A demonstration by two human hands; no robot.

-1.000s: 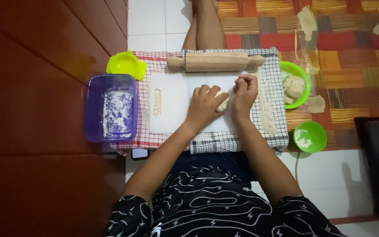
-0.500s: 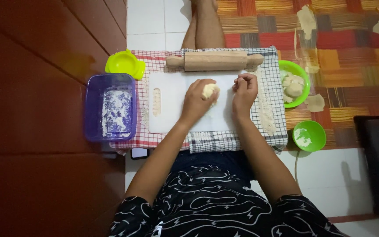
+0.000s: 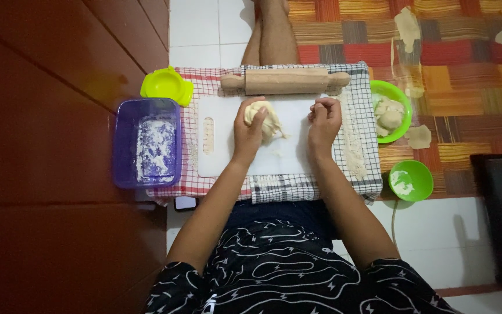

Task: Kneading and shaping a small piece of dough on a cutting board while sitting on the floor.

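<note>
Left hand (image 3: 250, 129) fingers wrapped around dough lump (image 3: 267, 118), lifted slightly over white cutting board (image 3: 286, 157). Right hand (image 3: 323, 121) curled into loose fist, resting on board, holding nothing visible. Rolling pin (image 3: 286, 81) just beyond. Purple flour tub (image 3: 146, 142) left.

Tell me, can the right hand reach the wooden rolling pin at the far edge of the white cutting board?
Probably yes. The right hand rests closed on the white cutting board, just below the wooden rolling pin, with nothing lying between them.
</note>
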